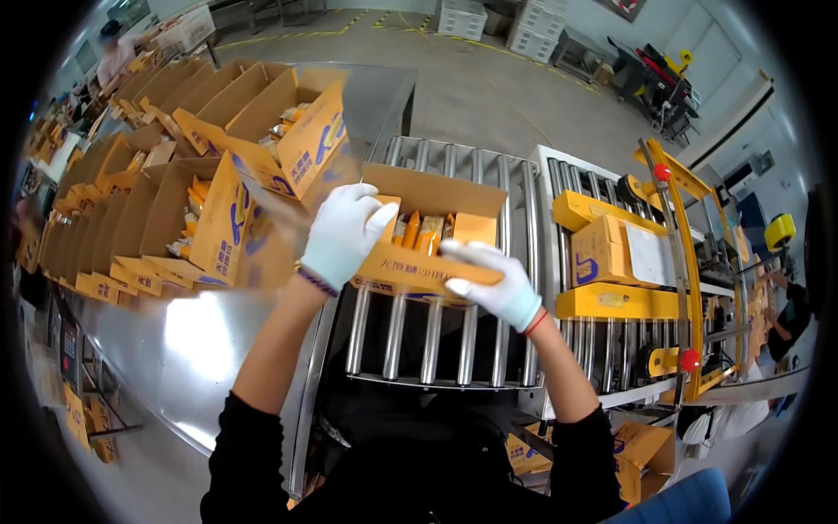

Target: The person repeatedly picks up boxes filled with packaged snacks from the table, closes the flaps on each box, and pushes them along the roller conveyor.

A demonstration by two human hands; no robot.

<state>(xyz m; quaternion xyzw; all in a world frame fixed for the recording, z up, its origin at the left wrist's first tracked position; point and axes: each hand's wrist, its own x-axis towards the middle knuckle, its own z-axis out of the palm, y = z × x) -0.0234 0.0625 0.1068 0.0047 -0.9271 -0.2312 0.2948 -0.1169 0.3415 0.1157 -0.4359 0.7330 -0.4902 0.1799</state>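
An open-topped cardboard carton [410, 269] with blue print stands on the metal rollers in front of me. Several orange-wrapped packets [429, 234] lie inside it, and its short side flaps [475, 229] are folded partly inward. My left hand [342, 229], in a white glove, grips the carton's left end, with the thumb over the left flap. My right hand [499, 284], gloved too, pinches the right end of the long front flap, fingers above it and thumb on its near face. That front flap leans inward over the packets; the back flap [436, 188] stands upright.
Filled open cartons [301, 144] crowd the steel table [188, 349] on my left. Rightward, the roller conveyor [428, 336] meets a yellow-railed sealing machine [624, 301] holding a closed carton [602, 253]. A blue chair back [685, 502] is near me at lower right.
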